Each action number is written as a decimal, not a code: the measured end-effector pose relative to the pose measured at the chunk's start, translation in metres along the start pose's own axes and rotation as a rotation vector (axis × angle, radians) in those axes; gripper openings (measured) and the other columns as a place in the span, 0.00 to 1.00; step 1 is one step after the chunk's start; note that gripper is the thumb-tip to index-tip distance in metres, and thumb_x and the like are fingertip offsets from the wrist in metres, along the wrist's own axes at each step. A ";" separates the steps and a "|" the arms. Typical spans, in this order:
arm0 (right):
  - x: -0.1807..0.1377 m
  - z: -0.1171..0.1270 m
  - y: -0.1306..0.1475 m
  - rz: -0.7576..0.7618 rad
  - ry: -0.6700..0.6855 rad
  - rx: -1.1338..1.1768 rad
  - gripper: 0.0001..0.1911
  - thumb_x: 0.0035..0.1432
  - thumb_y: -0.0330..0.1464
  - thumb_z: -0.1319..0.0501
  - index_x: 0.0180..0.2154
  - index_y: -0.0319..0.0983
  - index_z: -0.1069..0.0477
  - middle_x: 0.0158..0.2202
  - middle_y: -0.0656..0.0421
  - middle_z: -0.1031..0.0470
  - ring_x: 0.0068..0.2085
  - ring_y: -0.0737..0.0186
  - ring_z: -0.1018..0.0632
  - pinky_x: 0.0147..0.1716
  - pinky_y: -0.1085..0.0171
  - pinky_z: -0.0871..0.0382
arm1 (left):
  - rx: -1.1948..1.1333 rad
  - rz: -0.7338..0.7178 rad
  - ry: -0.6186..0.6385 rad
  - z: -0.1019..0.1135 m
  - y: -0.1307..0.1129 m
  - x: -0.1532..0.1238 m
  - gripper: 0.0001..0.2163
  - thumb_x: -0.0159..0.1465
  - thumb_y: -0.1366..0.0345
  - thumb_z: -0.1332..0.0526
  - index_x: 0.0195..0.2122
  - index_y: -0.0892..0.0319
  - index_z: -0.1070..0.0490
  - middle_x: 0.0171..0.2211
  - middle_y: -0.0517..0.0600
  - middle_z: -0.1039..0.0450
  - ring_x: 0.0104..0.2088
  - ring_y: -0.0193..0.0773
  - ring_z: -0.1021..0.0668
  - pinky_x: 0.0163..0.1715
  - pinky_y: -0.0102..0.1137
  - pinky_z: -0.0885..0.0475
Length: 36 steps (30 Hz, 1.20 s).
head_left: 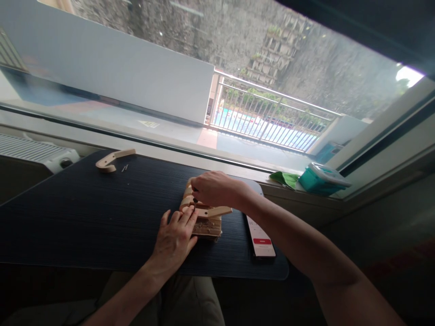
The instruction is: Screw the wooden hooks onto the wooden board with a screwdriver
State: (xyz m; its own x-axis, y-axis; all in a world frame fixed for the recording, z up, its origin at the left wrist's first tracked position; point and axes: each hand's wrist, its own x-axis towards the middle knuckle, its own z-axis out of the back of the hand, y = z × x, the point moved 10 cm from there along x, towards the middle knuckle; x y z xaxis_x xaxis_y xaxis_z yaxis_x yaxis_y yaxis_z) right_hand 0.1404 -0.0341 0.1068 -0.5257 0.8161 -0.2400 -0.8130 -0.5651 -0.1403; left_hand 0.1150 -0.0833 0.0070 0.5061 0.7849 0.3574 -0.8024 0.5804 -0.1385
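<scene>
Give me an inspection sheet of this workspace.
Surface: dark, finely grained tabletop.
Job's things: angled wooden piece lying over a brown block; loose wooden hook and small metal pins, perhaps screws, at the far left.
Clutter: phone, screen lit, near the right end; green cloth and teal lidded box on the windowsill.
Grippers: bare hands; left hand has fingertips on the angled piece; right hand holds a small dark tool, perhaps a screwdriver, tip down.
Cables: nothing seen.
Surroundings: large window ahead, metal railing outside; white radiator at left.
</scene>
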 end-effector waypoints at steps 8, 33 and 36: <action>-0.005 0.004 0.007 0.130 -0.048 0.016 0.11 0.56 0.26 0.44 0.40 0.38 0.26 0.38 0.55 0.22 0.38 0.61 0.24 0.29 0.66 0.42 | 0.006 -0.003 0.007 -0.003 0.001 -0.002 0.26 0.56 0.69 0.39 0.58 0.60 0.37 0.58 0.53 0.34 0.51 0.49 0.30 0.55 0.49 0.42; -0.008 0.005 0.005 0.091 -0.008 -0.010 0.11 0.57 0.26 0.45 0.38 0.38 0.25 0.35 0.55 0.22 0.34 0.63 0.25 0.26 0.66 0.46 | 0.012 0.042 -0.012 0.001 0.000 0.000 0.26 0.54 0.69 0.35 0.55 0.58 0.34 0.54 0.55 0.31 0.49 0.50 0.29 0.53 0.47 0.38; -0.010 0.007 0.012 0.172 -0.033 -0.007 0.10 0.55 0.25 0.44 0.37 0.36 0.25 0.34 0.55 0.23 0.33 0.64 0.26 0.26 0.65 0.47 | 0.004 0.039 -0.018 0.002 0.000 -0.001 0.26 0.54 0.69 0.35 0.55 0.57 0.33 0.53 0.54 0.30 0.49 0.49 0.29 0.54 0.47 0.38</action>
State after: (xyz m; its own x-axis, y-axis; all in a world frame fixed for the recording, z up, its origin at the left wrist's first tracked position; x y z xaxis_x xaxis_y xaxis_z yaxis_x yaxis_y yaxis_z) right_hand 0.1343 -0.0487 0.1142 -0.6649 0.7109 -0.2291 -0.7088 -0.6973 -0.1069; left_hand 0.1141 -0.0845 0.0084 0.4685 0.8029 0.3686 -0.8228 0.5484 -0.1489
